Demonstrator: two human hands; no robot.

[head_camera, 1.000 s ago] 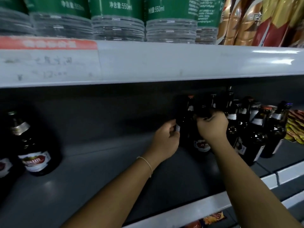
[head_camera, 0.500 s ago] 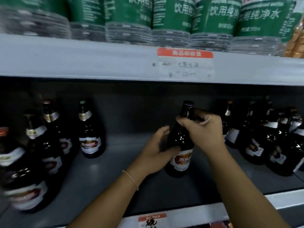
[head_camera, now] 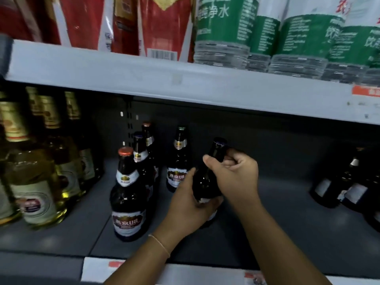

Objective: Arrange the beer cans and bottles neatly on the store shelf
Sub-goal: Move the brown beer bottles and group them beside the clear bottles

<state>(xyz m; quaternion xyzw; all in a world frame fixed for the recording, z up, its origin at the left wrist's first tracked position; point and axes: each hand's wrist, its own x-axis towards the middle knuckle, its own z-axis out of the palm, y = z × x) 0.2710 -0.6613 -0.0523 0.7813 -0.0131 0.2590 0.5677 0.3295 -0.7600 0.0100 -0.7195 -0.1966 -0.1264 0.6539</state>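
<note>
The grey store shelf (head_camera: 287, 233) carries everything here, its white front edge running along the bottom of the view and the upper shelf (head_camera: 144, 79) hanging low over it, which is likely why the bottles have to be handled by neck and base at an angle. Toward the left end stand the pale yellow bottles (head_camera: 37, 182) with gold foil necks, packed close together. Nearer the middle, dark beer bottles form a file running from the front edge toward the back wall, led by the front beer bottle (head_camera: 128, 194) with its red cap and label facing out; a lone beer bottle (head_camera: 178, 161) stands just beside that file, further back, seemingly the start of a second row. Toward the right end, more dark bottles (head_camera: 339, 182) sit well apart from these, so that group reads as the stock being drawn from. Between the two groups, the held bottle (head_camera: 207, 177) is tilted, its cap leaning toward the back wall, in front of the lone bottle. The left hand (head_camera: 191, 206) wraps its fingers round the lower body to bear the weight, while the right hand (head_camera: 234, 171) curls round the neck to steer; I judge it is about to be stood in that second row.
</note>
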